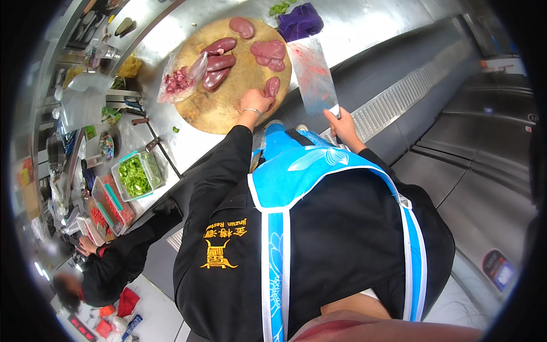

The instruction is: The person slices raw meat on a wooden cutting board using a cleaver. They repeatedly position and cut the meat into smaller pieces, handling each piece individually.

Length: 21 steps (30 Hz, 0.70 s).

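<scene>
A round wooden chopping board (192,113) lies before me. At its near edge my left hand (255,104) has its fingers curled onto a dark red kidney piece (272,86), partly hiding it. My right hand (345,127) grips a broad cleaver (314,72) by the handle, off the board's right side; its blade is smeared red. Several whole kidneys (220,63) sit together mid-board. Opened or cut kidney pieces (268,53) lie on the right half, with another cut kidney (242,28) at the far edge. A clear plastic bag of chopped meat scraps (177,81) rests over the left edge.
A purple cloth (300,21) lies past the blade's tip on the steel counter (158,115). Leftward stand a tub of sliced green peppers (136,174) and a tub of red pieces (113,203). A long dark bar (158,147) crosses the counter. Another person (115,265) works further left.
</scene>
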Tool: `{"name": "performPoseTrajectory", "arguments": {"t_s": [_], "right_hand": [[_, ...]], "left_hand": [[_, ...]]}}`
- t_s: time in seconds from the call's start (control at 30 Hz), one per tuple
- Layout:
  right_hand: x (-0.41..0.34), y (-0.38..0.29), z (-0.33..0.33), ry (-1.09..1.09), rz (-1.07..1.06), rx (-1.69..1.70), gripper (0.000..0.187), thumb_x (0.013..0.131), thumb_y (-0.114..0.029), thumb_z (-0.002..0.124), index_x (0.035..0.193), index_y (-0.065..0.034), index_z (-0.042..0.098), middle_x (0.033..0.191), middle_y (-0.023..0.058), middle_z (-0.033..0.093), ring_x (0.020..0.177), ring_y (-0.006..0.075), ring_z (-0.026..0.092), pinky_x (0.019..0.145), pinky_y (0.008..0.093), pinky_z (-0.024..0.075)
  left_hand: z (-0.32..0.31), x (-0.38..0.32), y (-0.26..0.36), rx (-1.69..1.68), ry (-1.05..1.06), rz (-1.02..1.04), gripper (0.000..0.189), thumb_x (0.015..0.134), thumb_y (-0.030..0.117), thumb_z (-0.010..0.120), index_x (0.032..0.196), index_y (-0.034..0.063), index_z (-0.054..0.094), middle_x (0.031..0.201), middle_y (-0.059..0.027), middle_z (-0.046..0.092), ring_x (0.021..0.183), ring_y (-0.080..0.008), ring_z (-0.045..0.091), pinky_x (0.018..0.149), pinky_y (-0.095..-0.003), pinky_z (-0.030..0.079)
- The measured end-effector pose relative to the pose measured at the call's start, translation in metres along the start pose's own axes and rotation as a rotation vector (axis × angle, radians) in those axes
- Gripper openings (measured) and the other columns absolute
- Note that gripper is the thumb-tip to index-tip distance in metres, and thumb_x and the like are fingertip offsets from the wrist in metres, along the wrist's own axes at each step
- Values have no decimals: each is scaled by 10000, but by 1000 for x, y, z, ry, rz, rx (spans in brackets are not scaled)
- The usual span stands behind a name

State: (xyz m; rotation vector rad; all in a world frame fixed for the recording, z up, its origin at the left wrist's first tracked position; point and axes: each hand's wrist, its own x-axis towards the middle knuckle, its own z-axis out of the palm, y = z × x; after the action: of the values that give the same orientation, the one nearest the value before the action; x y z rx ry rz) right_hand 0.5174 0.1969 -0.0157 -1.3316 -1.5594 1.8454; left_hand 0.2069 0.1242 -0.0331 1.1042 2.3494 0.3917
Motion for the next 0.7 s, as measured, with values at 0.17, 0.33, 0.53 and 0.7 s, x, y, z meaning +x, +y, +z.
{"name": "performPoseTrajectory", "arguments": {"t_s": [0.17,0.33,0.53,0.7], "right_hand": [[-15,15,-15,69,37,95,327,947,-316,741,908,-35,577,535,-4,512,392,89,473,392,265,367],[-22,22,-25,72,64,99,283,967,-286,717,938,-40,580,547,-7,514,389,85,460,390,263,364],[-32,25,-29,95,86,55,286,964,-289,721,924,-37,591,539,-7,514,393,87,473,393,267,374],[-36,23,-25,46,134,16,287,964,-296,718,942,-31,611,546,-7,524,400,88,478,396,264,371]], "left_hand": [[-27,37,26,-707,43,187,152,770,148,776,838,62,670,762,-70,689,727,-182,677,678,-336,539],[-69,96,36,-859,348,153,439,823,320,835,1079,-5,688,881,-93,724,768,-168,679,717,-310,554],[-93,93,-42,327,443,190,510,831,287,760,1273,67,635,1307,-138,633,1267,-338,551,1041,-452,458],[-105,102,-65,432,294,86,525,829,314,774,1324,203,635,1353,-58,620,1281,-291,534,1052,-498,417]]}}
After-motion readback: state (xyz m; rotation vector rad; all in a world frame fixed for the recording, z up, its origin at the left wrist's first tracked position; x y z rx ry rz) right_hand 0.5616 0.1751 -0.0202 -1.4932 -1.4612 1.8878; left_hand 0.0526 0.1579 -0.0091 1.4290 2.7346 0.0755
